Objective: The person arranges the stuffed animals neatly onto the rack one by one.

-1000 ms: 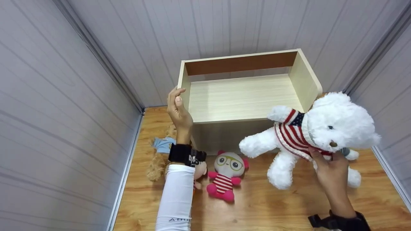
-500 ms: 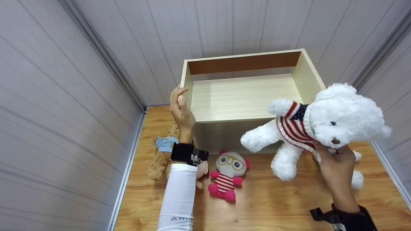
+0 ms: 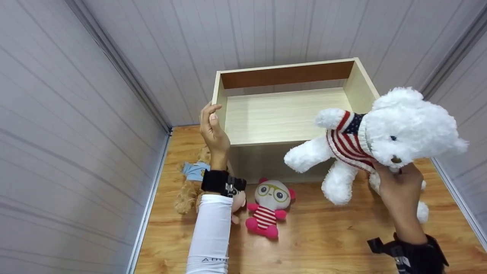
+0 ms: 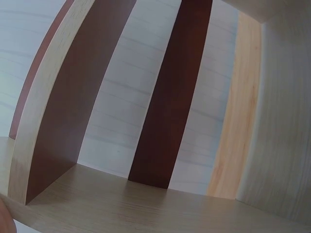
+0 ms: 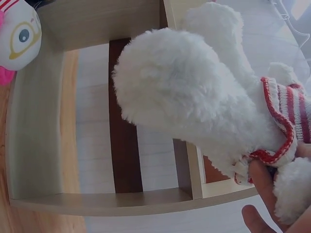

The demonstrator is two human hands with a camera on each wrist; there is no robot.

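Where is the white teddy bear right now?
In the head view the white teddy bear is held up at right by the right hand, beside the wooden shelf.

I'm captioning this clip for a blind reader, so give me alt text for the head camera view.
A right hand holds a white teddy bear in a stars-and-stripes sweater up beside an open wooden shelf unit, while the left hand rests against the unit's left side. A small pink plush and a brown plush lie on the wood floor.
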